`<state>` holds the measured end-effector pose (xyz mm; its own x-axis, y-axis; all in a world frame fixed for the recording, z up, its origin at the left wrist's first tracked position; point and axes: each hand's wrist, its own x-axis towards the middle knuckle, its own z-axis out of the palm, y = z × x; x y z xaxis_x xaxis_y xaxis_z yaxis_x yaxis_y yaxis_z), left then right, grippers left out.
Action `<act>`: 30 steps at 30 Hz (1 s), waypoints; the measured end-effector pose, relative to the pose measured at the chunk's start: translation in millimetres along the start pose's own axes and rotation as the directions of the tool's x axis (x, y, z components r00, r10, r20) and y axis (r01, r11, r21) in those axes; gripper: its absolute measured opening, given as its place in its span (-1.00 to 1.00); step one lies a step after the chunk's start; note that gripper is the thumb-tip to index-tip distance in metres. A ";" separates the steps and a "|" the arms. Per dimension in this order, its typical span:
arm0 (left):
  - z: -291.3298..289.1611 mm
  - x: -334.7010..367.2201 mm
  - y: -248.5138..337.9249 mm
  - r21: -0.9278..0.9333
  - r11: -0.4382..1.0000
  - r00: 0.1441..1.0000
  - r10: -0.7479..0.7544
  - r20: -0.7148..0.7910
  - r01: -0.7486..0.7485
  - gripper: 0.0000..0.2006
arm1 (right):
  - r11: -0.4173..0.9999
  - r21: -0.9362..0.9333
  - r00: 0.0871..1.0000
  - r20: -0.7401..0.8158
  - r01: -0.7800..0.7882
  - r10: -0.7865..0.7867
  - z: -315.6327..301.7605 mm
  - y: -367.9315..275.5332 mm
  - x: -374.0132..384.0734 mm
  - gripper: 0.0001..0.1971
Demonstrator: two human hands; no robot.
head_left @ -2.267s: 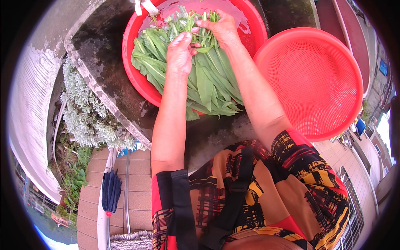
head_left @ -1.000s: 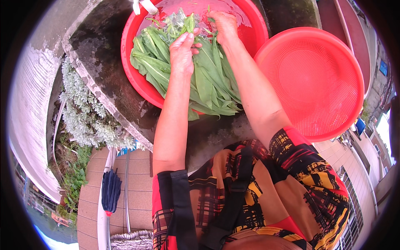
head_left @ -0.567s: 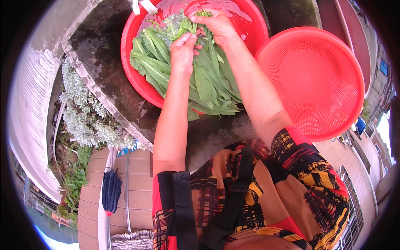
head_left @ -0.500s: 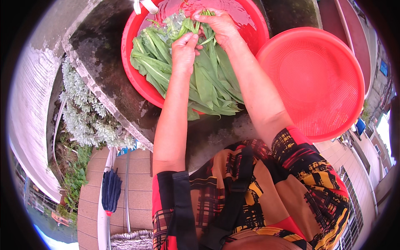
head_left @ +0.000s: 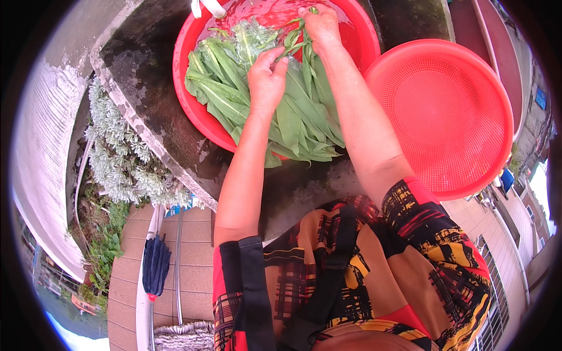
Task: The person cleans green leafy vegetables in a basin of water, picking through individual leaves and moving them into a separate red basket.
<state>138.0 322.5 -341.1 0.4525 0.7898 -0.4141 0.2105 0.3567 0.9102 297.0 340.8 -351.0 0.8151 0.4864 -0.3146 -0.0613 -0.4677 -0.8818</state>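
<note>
A heap of long green leaves (head_left: pixel 216 88) fills much of a red basin (head_left: pixel 197 120) that holds water. Pinched in my right hand (head_left: pixel 322 29), over the basin's far right part, are leafy greens (head_left: pixel 307 44) whose blades hang down below my fingers. My left hand (head_left: pixel 267 81) is over the heap, thumb and forefinger apart, its fingertips beside the tip of one hanging leaf. Whether they touch that leaf is hard to tell. The other left fingers are mostly hidden.
A red perforated basket (head_left: pixel 436 117) stands right of the basin. The basin sits in a dark stone sink (head_left: pixel 132 67) with a pale rim. A white tap (head_left: pixel 208 8) is at the far edge. Silvery plants (head_left: pixel 120 152), a folded dark umbrella (head_left: pixel 156 266) and a mop head (head_left: pixel 184 337) are at left.
My hands have parted: the right moved up and right with the greens, while the left shifted slightly right and down and its thumb and forefinger spread.
</note>
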 end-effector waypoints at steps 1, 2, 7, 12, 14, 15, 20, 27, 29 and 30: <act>-1.9 -4.7 0.6 -0.017 0.999 0.999 0.037 -0.023 -0.038 -0.79 | 0.974 -0.190 0.981 -0.124 0.127 -0.152 -7.2 0.0 4.4 -0.80; -3.9 -9.2 0.7 -0.034 0.997 0.996 0.074 -0.046 -0.076 -0.80 | 0.895 -0.431 0.977 -0.109 0.118 -0.182 -12.9 2.7 3.2 -0.89; -10.4 -18.8 -0.7 -0.194 0.970 0.977 0.113 -0.180 -0.148 -0.81 | 0.530 -0.836 0.981 0.052 0.145 -0.186 -16.9 -18.9 -17.6 -0.74; -15.9 -14.6 -2.1 -0.347 0.936 0.983 0.001 -0.181 -0.065 -0.84 | 0.986 -0.168 0.956 0.291 0.016 0.034 0.9 37.3 3.4 -0.73; -20.5 -14.0 -3.7 -0.377 0.925 0.986 -0.022 -0.168 -0.043 -0.85 | 0.968 -0.251 0.930 0.348 -0.032 0.121 6.1 30.9 -4.4 -0.70; -24.5 -14.8 -4.3 -0.390 0.920 0.986 -0.034 -0.166 -0.034 -0.85 | 0.955 -0.291 0.911 0.379 -0.052 0.165 10.6 18.8 -13.2 -0.68; -23.5 -11.9 3.5 -0.437 0.900 0.988 -0.059 -0.140 -0.008 -0.85 | 0.912 0.150 0.791 0.564 -0.381 0.238 17.6 3.0 -19.3 -0.82; -32.6 -11.9 0.6 -0.458 0.889 0.984 -0.079 -0.161 -0.004 -0.86 | 0.894 0.244 0.829 0.520 -0.375 0.206 -6.7 -11.5 -25.9 -0.77; -31.2 -11.4 1.8 -0.471 0.882 0.983 -0.097 -0.157 0.012 -0.86 | 0.905 0.300 0.849 0.516 -0.302 0.112 -7.5 -6.7 -20.2 -0.70; -30.8 -10.9 1.8 -0.479 0.878 0.983 -0.104 -0.151 0.020 -0.86 | 0.890 0.361 0.856 0.513 -0.277 0.058 -7.7 -7.8 -19.0 -0.68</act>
<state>106.8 329.9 -334.8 0.2925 0.8144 -0.5011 -0.2211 0.5675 0.7932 286.4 329.6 -335.4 0.3988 0.7683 -0.5006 -0.4882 -0.2842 -0.8252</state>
